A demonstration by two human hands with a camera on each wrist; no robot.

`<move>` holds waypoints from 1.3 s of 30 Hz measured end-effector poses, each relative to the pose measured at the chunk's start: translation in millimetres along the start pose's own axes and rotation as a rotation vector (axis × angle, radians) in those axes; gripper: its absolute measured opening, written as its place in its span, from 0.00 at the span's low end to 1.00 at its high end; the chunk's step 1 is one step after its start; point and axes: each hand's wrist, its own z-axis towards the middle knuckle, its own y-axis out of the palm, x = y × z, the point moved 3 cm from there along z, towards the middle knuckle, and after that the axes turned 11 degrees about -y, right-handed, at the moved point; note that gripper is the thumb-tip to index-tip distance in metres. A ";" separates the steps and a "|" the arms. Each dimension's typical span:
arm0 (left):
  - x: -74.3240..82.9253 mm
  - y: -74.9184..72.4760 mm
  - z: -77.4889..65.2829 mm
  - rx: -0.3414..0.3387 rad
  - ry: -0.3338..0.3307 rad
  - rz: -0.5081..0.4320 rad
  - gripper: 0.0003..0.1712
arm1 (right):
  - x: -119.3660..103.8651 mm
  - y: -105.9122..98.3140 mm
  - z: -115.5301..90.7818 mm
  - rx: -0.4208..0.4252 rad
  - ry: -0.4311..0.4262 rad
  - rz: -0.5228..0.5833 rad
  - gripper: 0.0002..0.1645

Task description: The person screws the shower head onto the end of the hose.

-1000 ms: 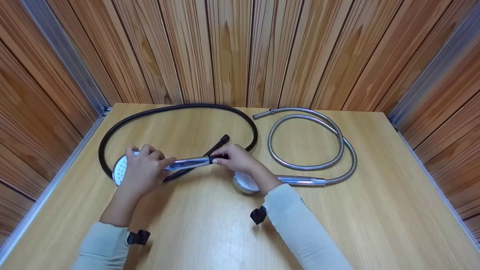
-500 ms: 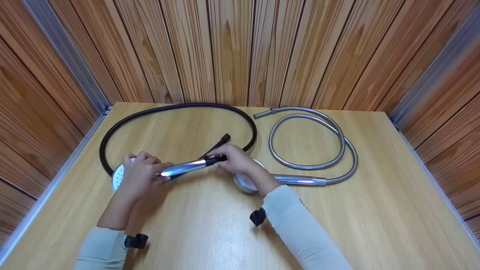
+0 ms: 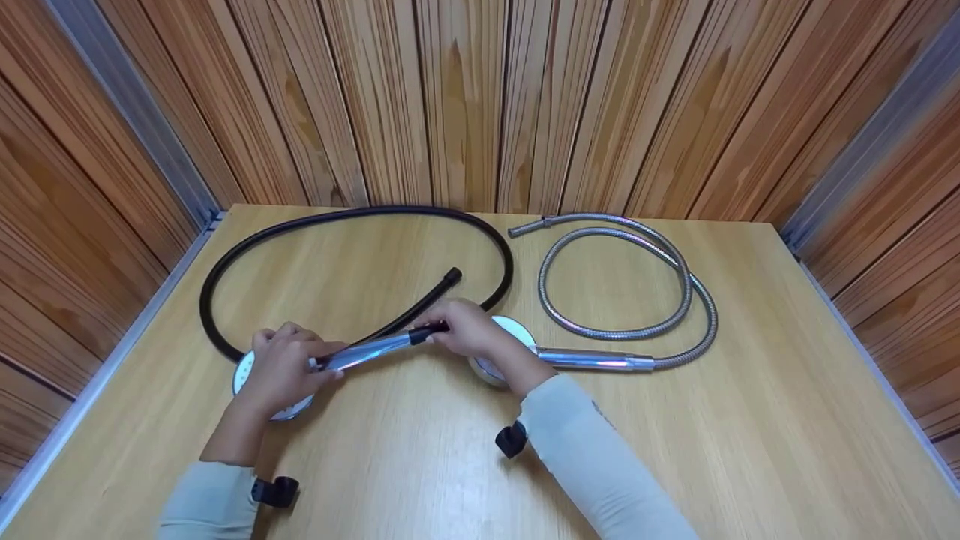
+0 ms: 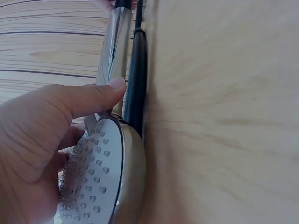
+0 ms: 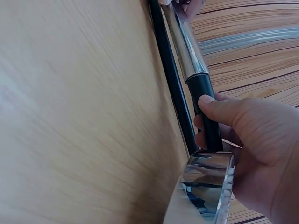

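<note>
My left hand (image 3: 285, 367) grips a chrome shower head (image 4: 91, 175) near its neck, the thumb lying across the front. The white nozzle face shows in the left wrist view, partly covered by my fingers in the head view. Its shiny handle (image 3: 375, 352) slants up to the right, just above the table. At the handle's end, my right hand (image 3: 469, 328) pinches the black hose end (image 5: 203, 105) between thumb and fingers. Black hose (image 3: 360, 213) loops behind both hands, and its free end (image 3: 451, 276) lies beyond the right hand.
Partly under my right wrist lies a second chrome shower head (image 3: 517, 330), joined to a coiled silver metal hose (image 3: 709, 315) on the right. The wooden table (image 3: 420, 465) is bounded by wood-panelled walls (image 3: 465, 105) at the back and sides.
The held shower head has rolled, so more of its disc shows below my left hand. Both hands have shifted slightly, and the right now sits a little lower on the black hose end.
</note>
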 end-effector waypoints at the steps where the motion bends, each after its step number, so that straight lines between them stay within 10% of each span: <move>1: -0.5 1.4 0.0 -0.008 -0.005 -0.002 0.20 | -0.5 0.5 0.0 -0.008 -0.011 -0.039 0.16; 7: -2.4 7.1 1.2 -0.053 -0.028 -0.005 0.21 | -3.0 5.0 0.4 -0.046 -0.019 -0.238 0.13; 23: 5.7 4.5 2.8 -0.044 0.031 0.074 0.16 | -12.9 0.3 -5.1 -0.008 -0.015 -0.316 0.11; 39: 7.4 -0.9 -3.8 -0.071 -0.037 0.148 0.12 | -25.4 -13.0 -23.1 0.236 -0.089 -0.322 0.06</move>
